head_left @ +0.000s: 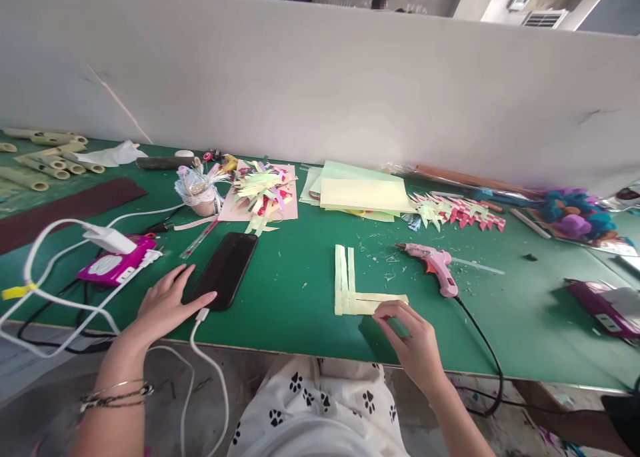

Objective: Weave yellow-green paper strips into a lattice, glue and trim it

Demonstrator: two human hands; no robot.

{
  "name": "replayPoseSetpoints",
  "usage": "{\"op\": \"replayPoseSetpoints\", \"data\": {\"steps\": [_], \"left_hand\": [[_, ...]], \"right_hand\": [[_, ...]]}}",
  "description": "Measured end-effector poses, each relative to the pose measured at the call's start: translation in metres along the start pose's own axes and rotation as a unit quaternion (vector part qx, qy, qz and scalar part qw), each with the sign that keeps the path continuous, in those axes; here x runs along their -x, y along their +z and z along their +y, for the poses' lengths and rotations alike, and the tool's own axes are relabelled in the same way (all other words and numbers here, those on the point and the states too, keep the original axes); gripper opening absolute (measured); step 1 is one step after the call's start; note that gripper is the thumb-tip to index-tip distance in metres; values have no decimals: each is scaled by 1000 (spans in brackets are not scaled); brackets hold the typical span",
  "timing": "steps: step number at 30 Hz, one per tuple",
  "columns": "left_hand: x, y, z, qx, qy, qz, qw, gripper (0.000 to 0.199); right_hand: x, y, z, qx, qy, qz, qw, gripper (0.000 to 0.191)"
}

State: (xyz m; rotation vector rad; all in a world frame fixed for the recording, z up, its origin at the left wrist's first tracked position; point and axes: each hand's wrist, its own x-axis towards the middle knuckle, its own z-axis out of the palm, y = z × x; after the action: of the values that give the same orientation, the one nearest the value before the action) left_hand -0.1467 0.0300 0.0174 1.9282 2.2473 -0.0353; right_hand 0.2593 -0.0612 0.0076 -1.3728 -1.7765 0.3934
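My left hand (164, 302) lies open at the left side of a black phone (227, 270), its fingers spread and its thumb over the phone's lower corner. A white charging cable (201, 316) ends at the phone's near edge. My right hand (411, 340) has thumb and forefinger pinched at the near edge of a pale yellow paper strip (367, 304). That strip joins upright strips (344, 277) in an L shape flat on the green table. To the right rests a pink glue gun (431, 262) with a clear glue stick in its back.
Stacked paper sheets (365, 192), cut-paper pieces (463, 212) and a pile of strips (263, 185) lie along the back. Magenta power strips (117, 260) with looping cables sit at both sides. Bamboo tubes (55, 164) are far left. Another person's arm (565, 410) shows lower right.
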Motion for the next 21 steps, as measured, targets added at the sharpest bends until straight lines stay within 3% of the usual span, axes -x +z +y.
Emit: {"op": "replayPoseSetpoints", "data": {"steps": [5,16,19,21], "left_hand": [[-3,1,-1,14,-14,-49,999,86],[4,-8,5,66,1,-12,998,75],[12,-12,23,134,-7,58,989,73],[21,-13,49,165,66,152,972,66]], "right_hand": [[1,-2,7,-2,-5,23,1000,10],[0,-7,11,-1,29,46,999,14],[1,-10,12,3,33,41,999,14],[1,-11,12,8,35,45,998,14]]}}
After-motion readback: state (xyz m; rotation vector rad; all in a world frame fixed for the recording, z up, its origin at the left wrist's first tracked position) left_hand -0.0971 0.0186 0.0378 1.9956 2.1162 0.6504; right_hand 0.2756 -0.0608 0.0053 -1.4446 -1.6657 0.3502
